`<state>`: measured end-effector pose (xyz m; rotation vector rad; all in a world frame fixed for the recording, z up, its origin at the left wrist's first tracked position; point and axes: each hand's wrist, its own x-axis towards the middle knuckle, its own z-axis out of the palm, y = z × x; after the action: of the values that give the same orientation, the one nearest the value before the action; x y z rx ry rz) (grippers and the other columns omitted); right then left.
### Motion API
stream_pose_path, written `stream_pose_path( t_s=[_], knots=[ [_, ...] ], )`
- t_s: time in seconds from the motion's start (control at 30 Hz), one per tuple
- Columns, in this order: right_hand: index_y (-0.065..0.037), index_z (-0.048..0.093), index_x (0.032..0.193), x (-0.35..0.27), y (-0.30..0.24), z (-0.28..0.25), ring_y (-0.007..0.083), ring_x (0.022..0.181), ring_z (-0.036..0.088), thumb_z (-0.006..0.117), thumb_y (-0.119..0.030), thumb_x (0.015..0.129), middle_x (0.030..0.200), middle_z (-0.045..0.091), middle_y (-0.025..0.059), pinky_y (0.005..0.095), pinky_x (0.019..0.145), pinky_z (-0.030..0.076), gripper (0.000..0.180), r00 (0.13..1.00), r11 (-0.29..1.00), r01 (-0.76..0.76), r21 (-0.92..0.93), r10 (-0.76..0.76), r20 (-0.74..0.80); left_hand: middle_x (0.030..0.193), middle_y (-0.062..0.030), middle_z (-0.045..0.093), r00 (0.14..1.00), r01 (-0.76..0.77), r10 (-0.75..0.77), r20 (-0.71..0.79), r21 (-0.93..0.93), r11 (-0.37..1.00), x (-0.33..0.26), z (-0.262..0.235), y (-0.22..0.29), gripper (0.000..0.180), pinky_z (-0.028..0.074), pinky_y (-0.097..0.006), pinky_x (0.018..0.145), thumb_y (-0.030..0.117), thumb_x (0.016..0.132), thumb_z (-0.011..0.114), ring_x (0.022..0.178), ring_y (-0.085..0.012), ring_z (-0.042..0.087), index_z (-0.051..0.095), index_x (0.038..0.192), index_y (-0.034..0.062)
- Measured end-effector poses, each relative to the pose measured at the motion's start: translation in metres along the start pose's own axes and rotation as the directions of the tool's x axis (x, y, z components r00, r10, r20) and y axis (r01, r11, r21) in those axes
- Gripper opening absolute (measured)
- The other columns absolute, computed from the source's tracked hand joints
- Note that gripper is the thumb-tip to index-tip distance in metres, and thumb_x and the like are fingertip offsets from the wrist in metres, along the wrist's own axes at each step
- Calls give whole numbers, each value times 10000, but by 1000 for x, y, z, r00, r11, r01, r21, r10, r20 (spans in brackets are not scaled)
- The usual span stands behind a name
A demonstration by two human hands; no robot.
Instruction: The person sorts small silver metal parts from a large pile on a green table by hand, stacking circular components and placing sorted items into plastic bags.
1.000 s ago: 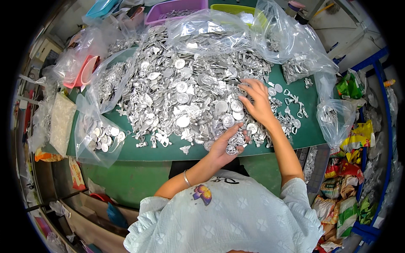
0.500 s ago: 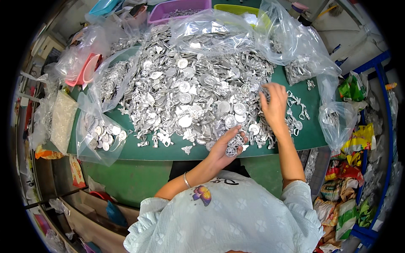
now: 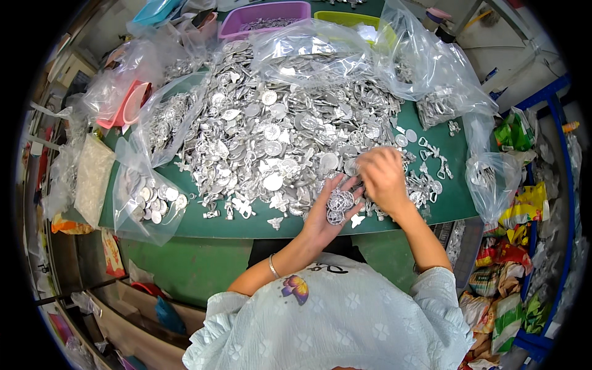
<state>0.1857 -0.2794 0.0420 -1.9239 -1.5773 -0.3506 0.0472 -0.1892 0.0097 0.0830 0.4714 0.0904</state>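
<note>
My left hand (image 3: 320,219) is palm up at the table's front edge, its fingers cupped round several round openwork metal charms (image 3: 340,205). Just to the right is my right hand (image 3: 385,182), above the near right part of the pile. Its fingers are bent toward the left palm but smeared by motion, so whether they hold anything is unclear. A broad heap of silver-coloured metal charms (image 3: 246,132), with discs, crosses and small figures among them, spreads before both hands.
Clear plastic bags of metal pieces lie round the heap, including one with discs (image 3: 151,200) at the left. Behind stand a purple tub (image 3: 265,11) and a yellow-green tub (image 3: 345,18). A blue rack (image 3: 560,117) with packets stands right of the green table (image 3: 453,200).
My right hand has come from the pile's right side toward me and left, close to my left hand. The left hand has turned its palm further up, still holding the charms.
</note>
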Motion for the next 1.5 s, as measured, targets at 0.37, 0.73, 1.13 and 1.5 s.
stream_pose_path(
  t_s=[0.37, 0.73, 1.13, 1.5],
  knots=[
    [-38, 619, 796, 23, 59, 45, 262, 925, 478, 676, -180, 738, 942, 579, 71, 375, 807, 339, 163, 965, 899, -251, -358, 260, -23, 992, -38, 532, 985, 108, -124, 116, 137, 985, 0, -12, -6, 418, 470, -258, 657, 127, 855, 569, 940, -194, 545, 455, 1257, 121],
    [-20, 627, 906, 3, 24, 3, 269, 936, 546, 660, -169, 760, 923, 612, 120, 337, 839, 405, 212, 893, 769, -448, 456, 365, 262, 1206, -95, 505, 998, 9, -19, 59, 162, 987, 2, -13, -3, 494, 446, -416, 909, 290, 873, 544, 1109, -286, 501, 379, 1305, 118],
    [-40, 566, 878, -23, 35, 19, 279, 1040, 514, 662, -137, 725, 980, 562, 89, 415, 889, 382, 206, 991, 996, -57, -62, 64, 115, 999, -104, 530, 923, 213, -205, 325, 10, 977, -4, -26, -6, 337, 521, -388, 740, 265, 871, 541, 999, -287, 535, 493, 1152, 85],
    [9, 572, 937, -5, 40, 14, 329, 881, 543, 579, -47, 760, 927, 591, 151, 403, 800, 415, 185, 968, 974, -225, 38, 228, -100, 1001, -98, 557, 954, 239, -231, 189, -17, 971, -7, -34, -6, 231, 483, -267, 561, 159, 828, 575, 947, -240, 558, 515, 1043, 99]
  ],
)
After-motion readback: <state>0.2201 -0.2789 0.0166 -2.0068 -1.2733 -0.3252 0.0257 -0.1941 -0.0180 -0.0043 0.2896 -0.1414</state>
